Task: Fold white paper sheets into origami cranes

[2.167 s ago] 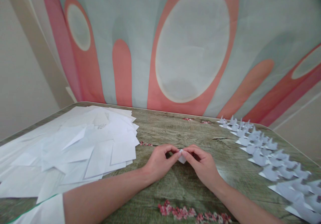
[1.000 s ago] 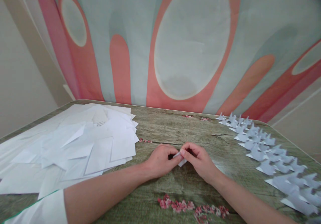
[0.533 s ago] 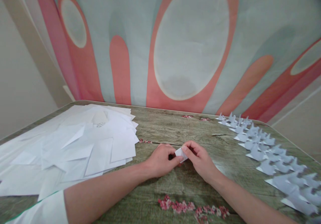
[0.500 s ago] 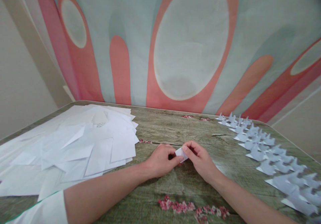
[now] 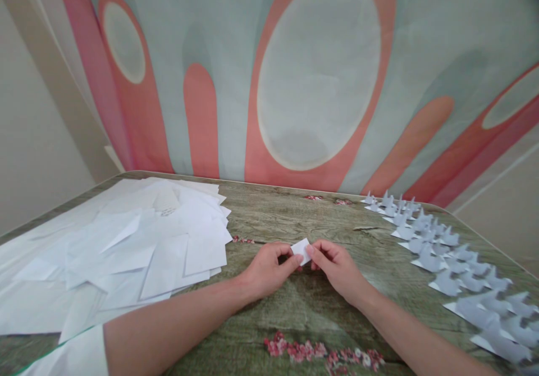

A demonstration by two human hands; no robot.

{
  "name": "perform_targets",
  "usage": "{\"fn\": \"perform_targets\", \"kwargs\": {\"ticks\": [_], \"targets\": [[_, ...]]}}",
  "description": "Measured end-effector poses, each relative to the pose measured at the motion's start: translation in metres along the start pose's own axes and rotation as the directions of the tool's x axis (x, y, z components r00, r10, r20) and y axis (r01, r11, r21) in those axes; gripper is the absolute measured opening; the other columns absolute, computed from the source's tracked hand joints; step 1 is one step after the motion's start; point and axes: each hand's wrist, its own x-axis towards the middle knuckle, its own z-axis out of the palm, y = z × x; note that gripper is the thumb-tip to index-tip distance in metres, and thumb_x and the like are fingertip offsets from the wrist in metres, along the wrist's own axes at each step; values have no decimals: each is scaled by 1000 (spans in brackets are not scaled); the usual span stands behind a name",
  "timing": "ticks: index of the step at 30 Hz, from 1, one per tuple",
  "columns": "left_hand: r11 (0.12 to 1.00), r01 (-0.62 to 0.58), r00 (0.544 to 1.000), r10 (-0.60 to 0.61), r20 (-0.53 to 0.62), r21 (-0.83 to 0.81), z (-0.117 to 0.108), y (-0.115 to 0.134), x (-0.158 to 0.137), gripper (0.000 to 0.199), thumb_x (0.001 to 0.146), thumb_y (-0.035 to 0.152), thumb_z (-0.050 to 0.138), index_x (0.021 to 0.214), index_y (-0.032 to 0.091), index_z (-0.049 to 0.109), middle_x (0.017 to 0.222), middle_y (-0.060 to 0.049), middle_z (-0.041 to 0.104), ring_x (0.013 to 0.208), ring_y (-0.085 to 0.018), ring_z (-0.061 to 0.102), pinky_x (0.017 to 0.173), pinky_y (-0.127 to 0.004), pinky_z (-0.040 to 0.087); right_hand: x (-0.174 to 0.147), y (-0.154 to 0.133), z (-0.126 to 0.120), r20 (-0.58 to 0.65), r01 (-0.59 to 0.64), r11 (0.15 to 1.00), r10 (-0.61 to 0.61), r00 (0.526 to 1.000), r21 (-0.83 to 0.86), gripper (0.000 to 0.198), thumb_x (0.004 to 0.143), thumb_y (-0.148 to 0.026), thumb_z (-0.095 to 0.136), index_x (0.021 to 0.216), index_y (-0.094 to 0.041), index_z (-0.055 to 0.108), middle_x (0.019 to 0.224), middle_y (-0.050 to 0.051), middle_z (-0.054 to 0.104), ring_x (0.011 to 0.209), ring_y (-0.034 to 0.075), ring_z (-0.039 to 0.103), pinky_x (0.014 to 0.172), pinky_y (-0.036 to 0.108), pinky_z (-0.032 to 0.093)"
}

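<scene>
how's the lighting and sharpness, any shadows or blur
Head view: small writing on the paper pile too blurred to read; head view: table softly shadowed below the left hand and right hand; head view: the small paper they hold bright, surface detail faint.

From afar, I count one left hand [image 5: 268, 270], one right hand [image 5: 340, 269], one white paper [image 5: 300, 249] between their fingers [image 5: 311, 251], one paper heap [image 5: 122, 255] left of them and over twenty paper birds [image 5: 445, 283] to their right.
</scene>
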Motion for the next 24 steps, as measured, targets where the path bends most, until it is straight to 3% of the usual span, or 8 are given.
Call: {"fn": "perform_targets", "kwargs": {"ticks": [9, 15, 21, 24], "targets": [[992, -10, 999, 5, -42, -123, -1, -1, 1, 31, 82, 37, 48, 69, 13, 61, 65, 0, 58, 64, -12, 49, 60, -20, 38, 0, -1, 0, 10, 5, 999, -4, 1000, -43, 37, 82, -45, 50, 58, -18, 47, 50, -4, 47, 48, 8, 38, 48, 21, 31], [977, 40, 999, -46, -22, -207, -1, -1, 1, 36, 83, 40, 44, 67, 12, 60, 61, 1, 54, 61, -12, 46, 58, -21, 37, 2, -2, -8, 110, 18, 1000, -19, 994, 6, 32, 82, -45, 50, 67, -17, 54, 58, -2, 52, 56, 11, 45, 54, 22, 36], [979, 20, 999, -28, -36, -202, 0, -2, 2, 35, 82, 38, 45, 60, 12, 57, 56, 3, 46, 56, -10, 40, 54, -20, 32, 3, -1, -8, 113, 89, 989, -76, 991, -115, 31, 84, -42, 49, 63, -18, 47, 55, -5, 41, 54, 10, 37, 52, 22, 30], [986, 13, 999, -19, -31, -168, -1, 0, 2, 34, 82, 37, 44, 64, 12, 58, 59, 2, 49, 58, -10, 42, 56, -20, 33, 2, 0, -8, 107, 87, 989, -74, 992, -121, 30, 85, -40, 47, 65, -18, 47, 57, -5, 39, 55, 10, 36, 52, 22, 30]]}}
